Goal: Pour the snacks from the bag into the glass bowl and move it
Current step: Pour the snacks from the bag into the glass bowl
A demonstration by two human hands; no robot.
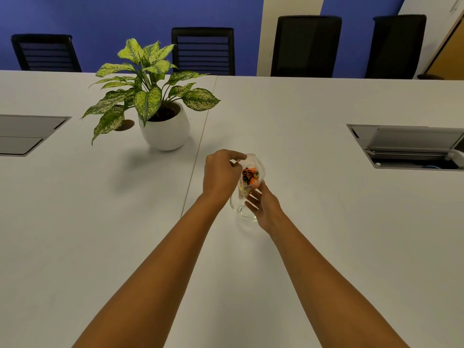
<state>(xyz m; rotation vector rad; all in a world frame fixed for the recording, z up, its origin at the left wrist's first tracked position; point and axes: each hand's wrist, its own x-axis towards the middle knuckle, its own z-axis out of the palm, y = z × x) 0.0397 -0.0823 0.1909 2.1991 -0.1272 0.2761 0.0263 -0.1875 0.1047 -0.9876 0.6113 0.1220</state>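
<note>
A small clear plastic bag [251, 172] with orange, black and yellow snacks inside is held above a glass bowl [240, 211] on the white table [326, 222]. My left hand [221, 175] pinches the bag's upper edge. My right hand [263, 205] grips the bag's lower end, right over the bowl and hiding part of its rim. The bag hangs tilted, its lower end just above the bowl's opening. I see nothing lying in the visible part of the bowl.
A potted plant [160, 126] in a white pot stands behind and left of the bowl. Cable hatches are set into the table at far left [27, 135] and at right [411, 146], the right one open. Black chairs [203, 50] line the far edge.
</note>
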